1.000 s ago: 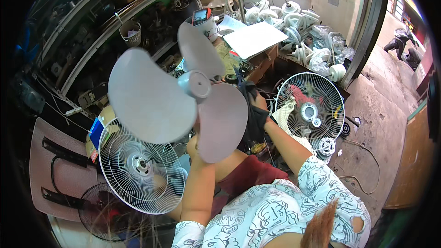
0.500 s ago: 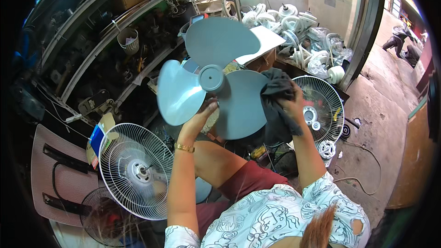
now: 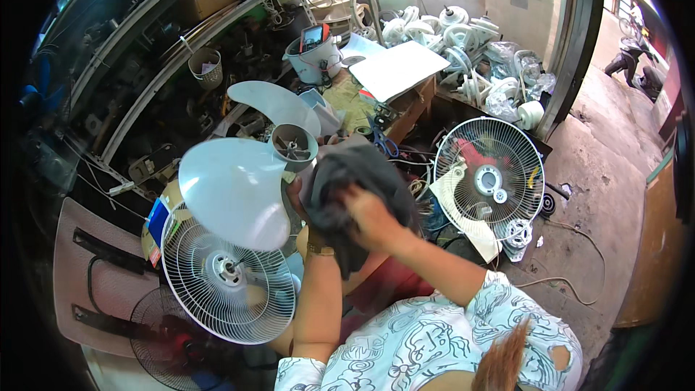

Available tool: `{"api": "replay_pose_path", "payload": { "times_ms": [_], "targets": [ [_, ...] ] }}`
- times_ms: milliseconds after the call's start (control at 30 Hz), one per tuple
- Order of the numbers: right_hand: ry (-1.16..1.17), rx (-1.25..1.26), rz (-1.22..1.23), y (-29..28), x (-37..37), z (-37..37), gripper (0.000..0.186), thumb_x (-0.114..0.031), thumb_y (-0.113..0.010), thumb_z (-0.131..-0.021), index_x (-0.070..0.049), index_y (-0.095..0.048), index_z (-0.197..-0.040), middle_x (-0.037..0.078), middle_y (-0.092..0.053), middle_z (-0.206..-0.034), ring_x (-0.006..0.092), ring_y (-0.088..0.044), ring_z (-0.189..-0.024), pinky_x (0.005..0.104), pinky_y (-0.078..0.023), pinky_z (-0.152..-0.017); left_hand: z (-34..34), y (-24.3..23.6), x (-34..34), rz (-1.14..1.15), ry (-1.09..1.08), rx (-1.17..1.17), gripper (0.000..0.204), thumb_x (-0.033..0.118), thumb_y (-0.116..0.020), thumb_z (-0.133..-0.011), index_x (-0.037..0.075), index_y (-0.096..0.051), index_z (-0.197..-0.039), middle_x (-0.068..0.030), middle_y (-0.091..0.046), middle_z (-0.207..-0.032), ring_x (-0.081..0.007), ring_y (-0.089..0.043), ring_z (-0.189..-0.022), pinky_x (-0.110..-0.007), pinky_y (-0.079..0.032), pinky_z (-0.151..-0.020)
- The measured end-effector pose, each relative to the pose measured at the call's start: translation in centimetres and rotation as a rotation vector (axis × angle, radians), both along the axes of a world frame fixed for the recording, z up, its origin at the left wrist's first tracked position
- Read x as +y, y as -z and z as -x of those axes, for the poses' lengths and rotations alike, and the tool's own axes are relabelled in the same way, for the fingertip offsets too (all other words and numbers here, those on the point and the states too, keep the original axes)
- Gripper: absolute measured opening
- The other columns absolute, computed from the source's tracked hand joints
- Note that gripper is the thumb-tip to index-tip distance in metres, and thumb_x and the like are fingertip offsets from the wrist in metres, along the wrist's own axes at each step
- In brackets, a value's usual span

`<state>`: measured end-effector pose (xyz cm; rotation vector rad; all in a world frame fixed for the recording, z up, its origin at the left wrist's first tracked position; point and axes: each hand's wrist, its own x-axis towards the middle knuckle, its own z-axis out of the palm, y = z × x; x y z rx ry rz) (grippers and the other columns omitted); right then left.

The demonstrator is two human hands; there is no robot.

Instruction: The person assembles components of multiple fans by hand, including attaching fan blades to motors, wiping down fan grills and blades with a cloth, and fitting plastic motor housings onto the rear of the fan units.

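Observation:
A pale three-bladed fan blade [image 3: 228, 188] faces hub-cavity up above my lap. My left hand [image 3: 295, 195], mostly hidden, grips it from below near the hub. My right hand [image 3: 368, 213] presses a crumpled dark grey cloth [image 3: 344, 174] over the right-hand blade, hiding much of it; the hand is blurred, its fingers curled into the cloth. A white wire fan guard [image 3: 188, 275] stands at my left. Another guard [image 3: 463, 145], with a white cloth [image 3: 449, 199] under it, lies at my right.
Crowded shelves [image 3: 137, 51] line the left wall. A bucket [image 3: 308, 65], white sheet [image 3: 398, 61], scissors [image 3: 382, 141] and heaped white fan parts [image 3: 456, 36] are ahead. A pink chair back [image 3: 98, 304] stands at left. Right are a concrete walkway [image 3: 594, 174], parked motorbike [image 3: 622, 65] and wooden board [image 3: 644, 246].
The fan blade has turned over and shifted down and left since half a second ago. My right hand and the dark cloth have moved from the outer right toward the middle.

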<state>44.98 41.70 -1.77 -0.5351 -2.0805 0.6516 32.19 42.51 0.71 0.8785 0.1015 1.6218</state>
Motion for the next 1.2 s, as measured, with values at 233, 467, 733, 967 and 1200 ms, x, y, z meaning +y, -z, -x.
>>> {"api": "replay_pose_path", "payload": {
  "times_ms": [233, 467, 733, 967, 1200],
  "targets": [
    [0.368, 0.081, 0.100, 2.1, 7.8, 0.6, 0.058, -0.017, -0.067, -0.072, -0.004, -0.054, -0.127, 0.024, -0.053, -0.127, 0.0468, -0.049, -0.117, 0.0574, -0.042, -0.096, -1.4, 1.1, -0.6, -0.046, -0.015, -0.105, 0.076, 0.034, -0.045, -0.088, 0.000, -0.019, -0.151, -0.0149, -0.026, -0.155, -0.0285, -0.027, -0.142, -0.043, -0.017, -0.119],
    [0.287, -0.247, -0.053, 0.1, 6.2, -0.4, 0.072, -0.018, -0.073, -0.067, 0.003, -0.047, -0.131, 0.022, -0.049, -0.133, 0.0442, -0.040, -0.127, 0.0556, -0.032, -0.105, -0.1, 1.3, -0.9, 0.122, -0.223, 0.036, 0.085, 0.039, -0.047, -0.081, -0.008, -0.020, -0.147, -0.0239, -0.031, -0.150, -0.0330, -0.033, -0.138, -0.042, -0.026, -0.115],
    [0.112, -0.033, -0.203, -0.4, 11.2, -3.0, 0.042, -0.019, -0.074, -0.067, -0.001, -0.065, -0.104, 0.019, -0.066, -0.099, 0.0377, -0.062, -0.093, 0.0422, -0.052, -0.081, 3.1, -0.2, -2.0, 0.045, -0.255, 0.073, 0.073, 0.040, -0.050, -0.089, -0.004, -0.028, -0.144, -0.0182, -0.044, -0.138, -0.0265, -0.047, -0.123, -0.038, -0.036, -0.108],
    [0.124, -0.104, -0.315, -2.0, 10.5, -3.8, 0.035, -0.022, -0.072, -0.066, -0.004, -0.066, -0.095, 0.018, -0.067, -0.095, 0.0366, -0.064, -0.087, 0.0434, -0.053, -0.076, 4.0, -0.2, -2.4, 0.099, -0.134, 0.066, 0.065, 0.036, -0.052, -0.092, -0.001, -0.033, -0.141, -0.0150, -0.049, -0.130, -0.0239, -0.051, -0.112, -0.036, -0.041, -0.101],
    [0.335, 0.361, 0.265, 14.5, 19.9, -10.5, 0.030, -0.016, -0.073, -0.075, 0.000, -0.066, -0.100, 0.008, -0.069, -0.089, 0.0198, -0.065, -0.078, 0.0333, -0.049, -0.072, 3.6, -2.8, -2.5, 0.160, -0.031, 0.097, 0.056, 0.031, -0.054, -0.094, 0.001, -0.038, -0.138, -0.0118, -0.054, -0.121, -0.0212, -0.056, -0.101, -0.034, -0.047, -0.095]
  ]
}}
